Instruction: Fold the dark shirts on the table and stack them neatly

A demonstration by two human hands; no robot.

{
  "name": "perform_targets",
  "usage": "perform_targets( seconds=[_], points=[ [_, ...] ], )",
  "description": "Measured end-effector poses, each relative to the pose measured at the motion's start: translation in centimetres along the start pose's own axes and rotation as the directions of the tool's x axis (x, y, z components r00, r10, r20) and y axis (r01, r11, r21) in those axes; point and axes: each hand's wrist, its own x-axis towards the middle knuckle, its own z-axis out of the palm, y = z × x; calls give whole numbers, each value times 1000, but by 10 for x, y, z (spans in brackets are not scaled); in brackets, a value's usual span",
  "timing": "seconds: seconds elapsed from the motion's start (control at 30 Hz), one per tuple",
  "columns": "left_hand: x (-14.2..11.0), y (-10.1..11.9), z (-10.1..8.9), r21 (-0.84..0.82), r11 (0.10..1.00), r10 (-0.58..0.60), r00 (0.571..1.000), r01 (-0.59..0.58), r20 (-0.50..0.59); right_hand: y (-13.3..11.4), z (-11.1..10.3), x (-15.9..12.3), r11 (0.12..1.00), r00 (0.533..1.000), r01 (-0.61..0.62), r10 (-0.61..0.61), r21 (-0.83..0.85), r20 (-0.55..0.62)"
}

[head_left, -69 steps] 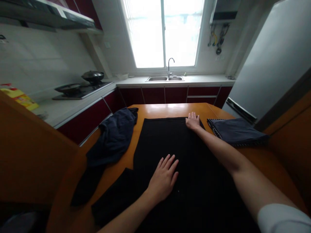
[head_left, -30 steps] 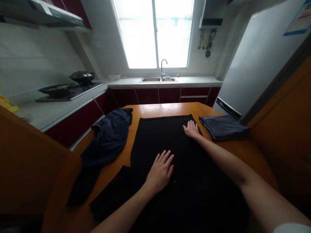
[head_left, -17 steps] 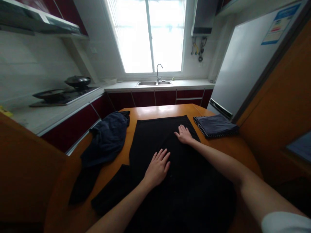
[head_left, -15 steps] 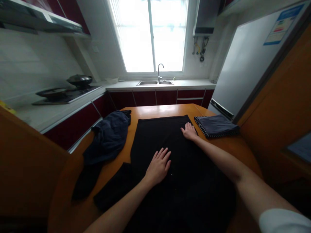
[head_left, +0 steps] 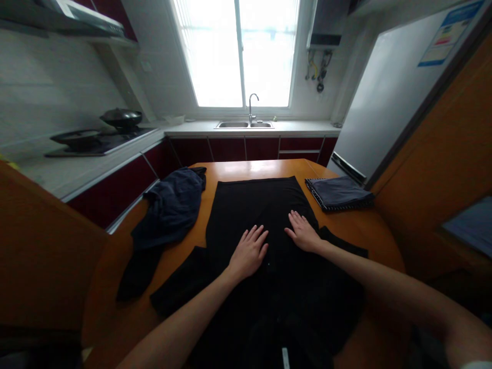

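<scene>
A black long-sleeved shirt [head_left: 257,202] lies spread over the wooden table [head_left: 246,169], its hem toward the window and its sleeves out to both sides. My left hand [head_left: 249,251] rests flat on the middle of the cloth, fingers apart. To the right, my right hand [head_left: 303,231] also lies palm down on the fabric, fingers stretched out. Neither hand grips anything. Near the bottom edge a small pale strip [head_left: 285,357] shows against the dark cloth, too unclear to name.
A crumpled dark blue garment [head_left: 172,207] lies at the table's left. Folded grey cloth [head_left: 340,192] sits at the right edge, near the fridge [head_left: 388,97]. Beyond are a sink [head_left: 233,124] and a stove [head_left: 111,142] with pans.
My right hand has slid nearer to me over the shirt from its far right corner. The right sleeve now shows beside my forearm. My left hand stays in about the same place.
</scene>
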Motion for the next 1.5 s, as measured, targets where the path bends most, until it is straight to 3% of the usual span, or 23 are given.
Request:
perform_targets(
  seconds=[0.13,0.37,0.53,0.67,0.83,0.93,1.03,1.13,1.2,1.33,1.4,1.5],
  points=[
    [1,0,-1,5,1000,-11,1000,11,14,19,-8,-16,1000,1000,-20,20,-14,2],
    [2,-1,0,14,1000,-19,999,19,31,40,-14,-66,998,992,58,-59,-19,-115],
    [3,-3,0,-1,1000,-19,999,19,36,74,-17,-99,988,940,-137,154,74,-305],
    [4,-4,1,-3,1000,-14,999,14,38,97,-27,-123,949,876,-281,314,140,-366],
    [4,-4,1,-12,1000,-6,1000,7,26,95,-42,-155,892,847,-448,444,56,-293],
    [5,-4,1,-16,1000,-7,999,7,31,92,-50,-167,846,825,-520,533,117,-187],
    [5,-4,1,-15,1000,-12,999,12,45,99,-63,-170,845,873,-436,481,310,-82],
    [5,-3,1,-8,1000,-13,998,14,56,114,-78,-168,842,872,-352,454,409,-182],
    [5,-2,1,-9,1000,-16,998,17,63,123,-80,-166,851,840,-374,480,368,-255],
    [6,0,-2,-27,999,-29,996,31,79,128,-66,-164,861,844,-454,498,228,-198],
    [8,0,-8,-67,997,-32,993,40,111,122,-60,-165,860,835,-488,510,149,-207],
    [3,9,-30,-183,983,7,991,17,132,100,-66,-171,876,814,-481,460,33,-355]
  ],
)
